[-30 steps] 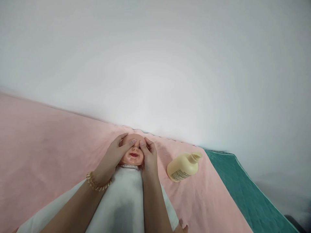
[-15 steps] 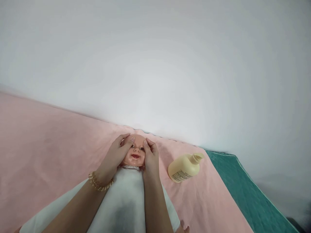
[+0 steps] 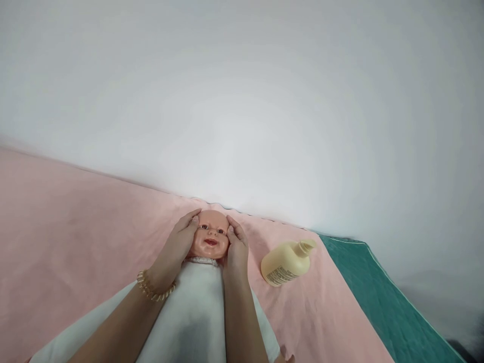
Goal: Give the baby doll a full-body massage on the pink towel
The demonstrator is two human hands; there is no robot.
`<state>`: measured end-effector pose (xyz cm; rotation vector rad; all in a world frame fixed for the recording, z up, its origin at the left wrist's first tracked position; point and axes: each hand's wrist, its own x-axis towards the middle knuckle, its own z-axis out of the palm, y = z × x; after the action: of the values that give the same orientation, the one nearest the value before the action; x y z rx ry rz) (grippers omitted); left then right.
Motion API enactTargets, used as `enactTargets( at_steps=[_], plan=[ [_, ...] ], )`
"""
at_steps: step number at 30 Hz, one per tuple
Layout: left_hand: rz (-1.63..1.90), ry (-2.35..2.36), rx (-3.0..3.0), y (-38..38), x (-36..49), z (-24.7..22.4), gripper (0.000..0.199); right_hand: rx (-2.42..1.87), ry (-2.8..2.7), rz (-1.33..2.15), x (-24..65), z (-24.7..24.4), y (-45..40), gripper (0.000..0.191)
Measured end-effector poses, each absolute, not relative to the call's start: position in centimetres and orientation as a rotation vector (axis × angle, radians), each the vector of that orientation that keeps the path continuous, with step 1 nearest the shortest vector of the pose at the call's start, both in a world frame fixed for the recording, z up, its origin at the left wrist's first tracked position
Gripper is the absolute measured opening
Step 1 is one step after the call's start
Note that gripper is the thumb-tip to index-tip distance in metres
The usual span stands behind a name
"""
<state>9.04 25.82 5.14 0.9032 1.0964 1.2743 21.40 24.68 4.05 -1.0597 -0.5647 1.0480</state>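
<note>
Baby doll [image 3: 198,297] is lying face-up on the pink sheet [image 3: 94,222], pump bottle [image 3: 285,263] sitting nearby. Left hand [image 3: 179,247] and right hand [image 3: 237,249] are resting open, lightly cupping opposite sides of its head [image 3: 210,237]. Good technique is probably calling for gentle, matched pressure, thumbs clear of the eyes.

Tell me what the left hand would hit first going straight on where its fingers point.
The left hand rests against the doll's head; straight on, past a narrow strip of pink sheet, the pale wall looks like the first thing ahead, though this one view leaves the depth unclear.
</note>
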Motion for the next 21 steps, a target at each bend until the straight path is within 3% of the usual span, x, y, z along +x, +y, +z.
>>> enactTargets(
  at_steps=[7, 15, 21],
  plan=[
    [1.258, 1.069, 0.908, 25.2, 9.1, 6.0, 0.055, -1.053, -0.598, 1.049, 21.3, 3.9, 24.8, 0.040],
    [1.110, 1.179, 0.911, 24.4, 8.6, 8.3, 0.059, -1.208, -0.717, 0.980, 21.0, 4.6, 24.5, 0.059],
    [1.100, 1.206, 0.932, 24.2, 8.6, 8.7, 0.056, -1.256, -0.716, 0.954, 21.1, 4.5, 24.7, 0.054]
  ],
)
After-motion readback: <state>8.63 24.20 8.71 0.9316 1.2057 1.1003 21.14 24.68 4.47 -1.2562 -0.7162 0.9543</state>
